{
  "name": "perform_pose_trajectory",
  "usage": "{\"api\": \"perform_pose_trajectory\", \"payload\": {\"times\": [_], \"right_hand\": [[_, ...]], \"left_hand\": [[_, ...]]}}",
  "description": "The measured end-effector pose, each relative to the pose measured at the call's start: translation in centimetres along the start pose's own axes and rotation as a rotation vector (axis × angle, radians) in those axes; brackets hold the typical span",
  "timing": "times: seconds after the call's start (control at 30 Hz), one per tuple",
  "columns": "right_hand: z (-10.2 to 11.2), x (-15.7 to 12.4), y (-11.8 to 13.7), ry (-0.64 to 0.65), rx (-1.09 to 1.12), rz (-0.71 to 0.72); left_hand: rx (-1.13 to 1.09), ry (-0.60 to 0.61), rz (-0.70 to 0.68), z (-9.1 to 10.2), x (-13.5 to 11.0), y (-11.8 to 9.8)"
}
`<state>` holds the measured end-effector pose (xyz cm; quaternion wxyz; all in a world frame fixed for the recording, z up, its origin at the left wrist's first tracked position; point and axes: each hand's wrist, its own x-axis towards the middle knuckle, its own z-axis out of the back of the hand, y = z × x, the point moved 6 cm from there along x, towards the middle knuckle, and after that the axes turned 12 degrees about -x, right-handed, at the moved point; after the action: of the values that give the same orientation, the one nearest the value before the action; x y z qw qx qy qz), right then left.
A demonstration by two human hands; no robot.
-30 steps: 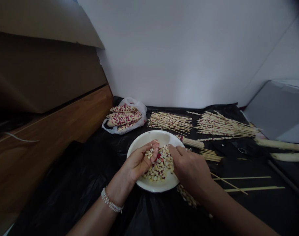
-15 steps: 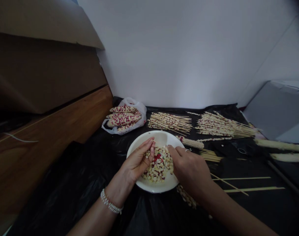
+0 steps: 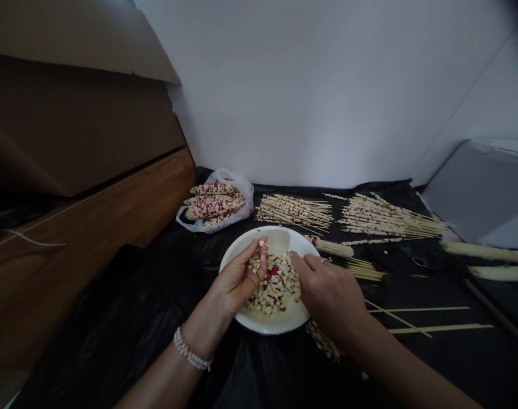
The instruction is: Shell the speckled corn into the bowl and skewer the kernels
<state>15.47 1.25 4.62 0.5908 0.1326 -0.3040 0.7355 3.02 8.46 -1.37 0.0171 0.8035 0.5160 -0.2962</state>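
A white bowl [image 3: 253, 325] of loose pale and dark red corn kernels [image 3: 270, 298] sits in front of me. Over its left side, my left hand [image 3: 242, 275] pinches a single pale corn kernel [image 3: 262, 243] between thumb and fingertips. My right hand [image 3: 327, 287] is closed over the bowl's right side around a thin bamboo skewer [image 3: 406, 322], whose tail sticks out behind the hand to the right. The fingers hide most of the skewer, and whether kernels are threaded under them I cannot tell.
Behind the bowl lie a plastic bag of speckled corn cobs [image 3: 216, 207] and two piles of kernel-threaded skewers [image 3: 291, 211]. A partly stripped cob [image 3: 331, 247], bare skewers [image 3: 365, 270] and bare cobs [image 3: 487, 251] lie to the right on black plastic sheeting [image 3: 157, 318].
The kernel in my left fingertips has turned and shows more plainly now, with the finger and thumb slightly shifted. The right hand and skewer have barely moved.
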Motion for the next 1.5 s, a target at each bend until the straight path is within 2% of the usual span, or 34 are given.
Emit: {"api": "perform_pose_trajectory", "payload": {"times": [0.23,0.47,0.8,1.07,1.27,1.5], "right_hand": [[0.0,-0.1,0.0,-0.009,-0.012,0.009],[1.1,0.3,-0.2,-0.011,-0.037,0.041],[1.6,0.2,0.0,-0.099,-0.031,0.063],[1.4,0.1,0.4,-0.06,-0.062,0.074],[1.1,0.0,0.2,-0.064,-0.055,0.063],[1.9,0.1,0.2,-0.12,-0.052,0.016]], "left_hand": [[0.007,-0.032,-0.015,0.3,0.0,-0.1],[0.007,-0.024,0.012,0.2,0.0,-0.1],[0.095,0.013,-0.008,-0.1,-0.2,-0.1],[0.121,-0.008,-0.05,-0.3,-0.5,0.0],[0.054,-0.016,0.011,-0.2,-0.4,0.4],[0.062,0.001,0.027,-0.2,-0.4,0.2]]}}
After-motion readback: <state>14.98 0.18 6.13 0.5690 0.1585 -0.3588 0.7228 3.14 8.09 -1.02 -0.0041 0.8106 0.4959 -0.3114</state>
